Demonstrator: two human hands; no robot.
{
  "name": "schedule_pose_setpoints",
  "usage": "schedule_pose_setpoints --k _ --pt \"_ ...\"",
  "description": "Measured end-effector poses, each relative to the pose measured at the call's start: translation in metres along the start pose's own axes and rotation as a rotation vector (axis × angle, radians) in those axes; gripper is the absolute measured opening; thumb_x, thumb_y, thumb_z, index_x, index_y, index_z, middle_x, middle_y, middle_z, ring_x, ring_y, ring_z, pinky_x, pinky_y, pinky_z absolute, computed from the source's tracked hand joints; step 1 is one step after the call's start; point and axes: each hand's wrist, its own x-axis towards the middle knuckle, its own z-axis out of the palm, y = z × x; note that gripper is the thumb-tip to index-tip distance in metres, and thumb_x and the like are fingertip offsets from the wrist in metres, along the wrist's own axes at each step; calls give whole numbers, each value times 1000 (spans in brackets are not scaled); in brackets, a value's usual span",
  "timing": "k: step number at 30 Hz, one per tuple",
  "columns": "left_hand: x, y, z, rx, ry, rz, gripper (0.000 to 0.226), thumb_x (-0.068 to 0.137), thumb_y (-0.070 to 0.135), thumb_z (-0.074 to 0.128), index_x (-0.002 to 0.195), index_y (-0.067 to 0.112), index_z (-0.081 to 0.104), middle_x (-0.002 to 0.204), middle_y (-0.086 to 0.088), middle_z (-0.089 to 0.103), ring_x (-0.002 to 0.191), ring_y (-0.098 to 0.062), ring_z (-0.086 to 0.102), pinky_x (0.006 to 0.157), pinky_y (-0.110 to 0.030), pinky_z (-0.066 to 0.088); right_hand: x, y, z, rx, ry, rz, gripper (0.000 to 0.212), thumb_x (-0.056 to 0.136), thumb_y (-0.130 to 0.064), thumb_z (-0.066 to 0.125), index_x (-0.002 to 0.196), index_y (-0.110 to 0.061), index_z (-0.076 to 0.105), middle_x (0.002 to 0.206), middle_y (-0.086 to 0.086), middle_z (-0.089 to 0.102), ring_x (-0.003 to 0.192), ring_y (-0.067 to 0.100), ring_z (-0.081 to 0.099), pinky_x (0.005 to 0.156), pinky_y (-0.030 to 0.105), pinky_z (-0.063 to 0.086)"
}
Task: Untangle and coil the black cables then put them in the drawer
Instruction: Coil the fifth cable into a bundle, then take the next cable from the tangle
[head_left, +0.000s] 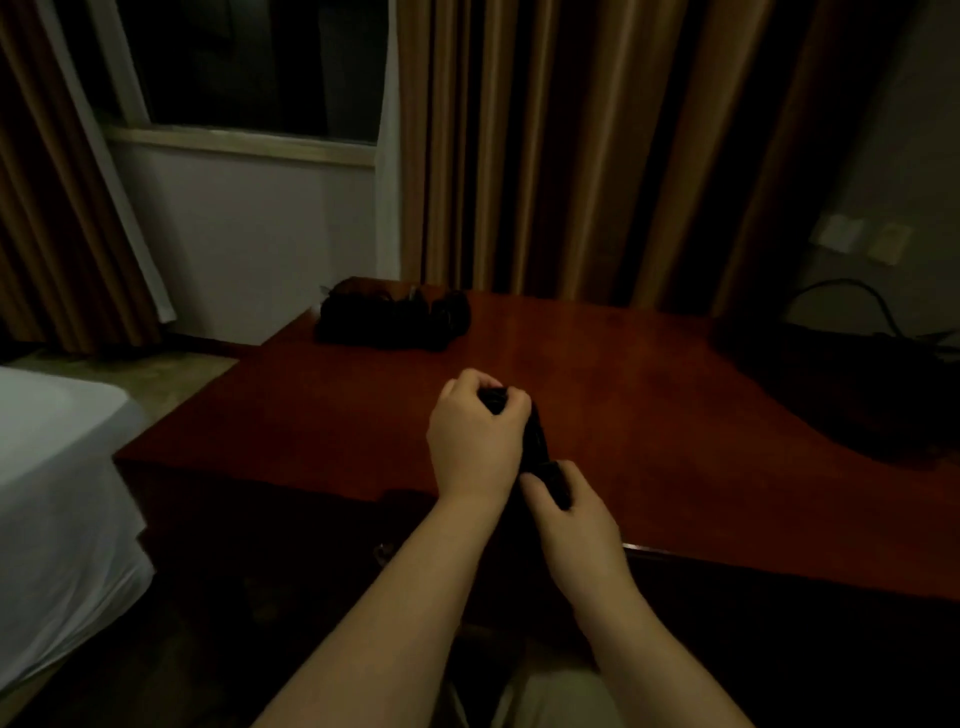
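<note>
A bundle of black cable (537, 441) is held over the front part of the dark red wooden desk (649, 395). My left hand (475, 441) grips its upper end, fingers curled round it. Lower down and closer to me, my right hand (569, 512) grips the bundle's other end. The room is dim, so the cable's loops are hard to make out. No drawer shows in this view.
A dark pile of gear (395, 312) lies at the desk's far left corner. A black bag with a cable (852, 379) sits at the right. A white bed (57, 493) stands to the left, with curtains (545, 145) and a window (249, 67) behind.
</note>
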Motion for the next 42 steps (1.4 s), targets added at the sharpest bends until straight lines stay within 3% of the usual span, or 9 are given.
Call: schedule_pose_setpoints --k 3,5,9,16,21,24,27,34,42 --pt "51 -18 22 98 -146 -213 16 88 32 59 93 17 60 93 0 61 81 -15 57 65 -28 46 35 8 -5 -28 -218 -31 48 89 -39 58 128 -46 30 117 -25 45 105 -3 51 89 19 45" --pt "87 -34 34 62 -231 -371 29 89 37 59 106 14 61 102 -4 63 90 -20 60 77 -34 53 58 13 -4 -181 -375 -117 74 87 -34 63 130 -58 8 131 -33 21 119 -15 29 105 15 28" --pt "132 -62 60 -215 -399 -477 48 93 46 51 130 16 47 126 -4 53 112 -20 54 91 -33 48 119 15 18 -303 -302 -143 63 95 -21 53 121 -62 13 138 -19 15 122 -9 23 87 -6 22" --pt "188 -121 66 314 -169 34 43 98 35 43 140 27 37 143 12 28 135 -5 24 106 -17 25 255 17 66 -400 -12 -84 56 95 -36 49 145 -39 23 149 1 31 133 19 34 108 33 33" --pt "238 -150 66 520 -142 317 55 93 44 24 146 31 33 156 10 17 142 -6 -3 111 -26 -2 318 17 87 -501 78 -18 56 94 -46 44 145 -36 25 142 -1 45 129 25 38 104 44 36" --pt "251 -155 70 649 -179 352 52 86 42 28 128 30 57 140 7 49 136 -13 37 112 -41 19 337 17 90 -514 95 -13 57 93 -47 44 145 -35 25 141 1 47 126 29 40 103 46 37" --pt "253 -155 71 655 -165 403 39 79 37 37 101 34 69 105 15 65 102 -2 61 97 -29 39 346 17 89 -516 71 -22 59 92 -48 45 146 -36 23 140 2 48 126 28 40 103 46 36" --pt "254 -156 68 653 -143 422 34 74 29 57 106 31 67 110 13 62 106 -4 59 102 -30 28 337 17 83 -405 50 -67 69 91 -46 48 149 -26 17 156 2 22 141 22 24 114 45 24" --pt "244 -144 62 740 -199 321 46 94 31 43 139 39 39 146 20 29 142 -9 9 108 -40 -21 308 37 24 -519 1 -88 56 91 -33 54 142 -25 33 154 -5 18 139 14 24 113 34 24"
